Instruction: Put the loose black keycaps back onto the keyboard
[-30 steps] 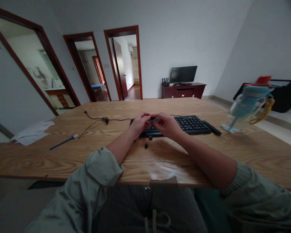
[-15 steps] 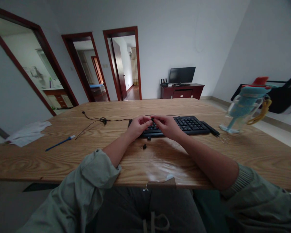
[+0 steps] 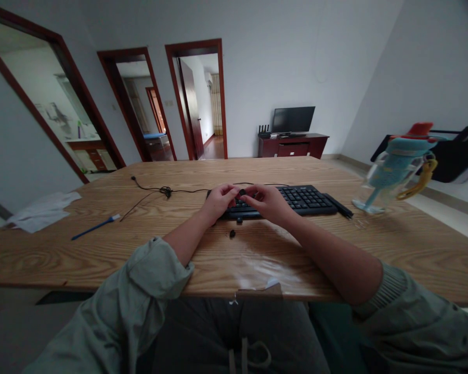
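Left hand (image 3: 217,202) and right hand (image 3: 271,202) meet over the left half of the keyboard (image 3: 306,200), fingers curled inward. Between their tips sits a small black piece (image 3: 242,192), seemingly a keycap; the left thumb and fingers pinch it, while the right fingertips come up against it, and how firmly they grip cannot be told.

Wood grain of the table (image 3: 304,265) spreads from the keyboard's front to the near edge, where brown tape (image 3: 259,292) is stuck, and also behind the keyboard to the far edge. The keyboard's long axis runs left to right, roughly parallel to the near edge, with its long front side facing the person.

Just in front of the keyboard lie two black bits: one (image 3: 239,221) close to its front edge, the other (image 3: 232,234) nearer the person. Left of the keyboard are a bundled cable (image 3: 166,192), a blue-handled brush (image 3: 93,228) and, farther out, crumpled white tissue (image 3: 42,213). Beside its right end lies a slim black brush (image 3: 337,205), and beyond that stands a clear bottle (image 3: 393,169) with a blue top. Both forearms cross the space before the keyboard.
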A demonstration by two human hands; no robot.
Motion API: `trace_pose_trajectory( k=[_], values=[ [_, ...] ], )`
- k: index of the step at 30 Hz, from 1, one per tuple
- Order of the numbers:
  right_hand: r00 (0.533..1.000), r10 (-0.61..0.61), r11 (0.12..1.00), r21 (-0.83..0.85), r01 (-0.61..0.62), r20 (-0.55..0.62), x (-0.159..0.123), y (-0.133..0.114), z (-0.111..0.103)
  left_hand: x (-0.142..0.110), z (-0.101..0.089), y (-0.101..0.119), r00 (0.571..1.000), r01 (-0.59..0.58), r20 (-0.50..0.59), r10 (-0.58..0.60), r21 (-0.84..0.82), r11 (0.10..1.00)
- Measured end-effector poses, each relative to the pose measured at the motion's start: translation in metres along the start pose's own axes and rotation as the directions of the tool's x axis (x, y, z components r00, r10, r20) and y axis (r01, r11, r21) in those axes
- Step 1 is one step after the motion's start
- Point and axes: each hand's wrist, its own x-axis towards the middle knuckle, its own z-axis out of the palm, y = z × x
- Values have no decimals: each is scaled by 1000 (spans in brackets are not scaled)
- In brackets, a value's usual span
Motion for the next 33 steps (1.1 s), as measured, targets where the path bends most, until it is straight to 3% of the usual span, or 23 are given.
trace_pose_trajectory(
  k=[5,11,19,33],
  values=[
    [999,16,1000,-6,-16,-49,-1,3,2,1,0,-3,999,-30,41,28,49,998],
    [1000,7,999,43,-8,13,-2,-2,3,2,-1,-8,997,-34,73,28,88,996],
    [998,46,998,40,-44,-36,-2,0,1,-2,1,-1,998,20,67,-15,-78,997],
    [995,96,956,276,-100,26,0,-1,2,-4,3,1,996,-82,25,87,-167,983]
  ],
)
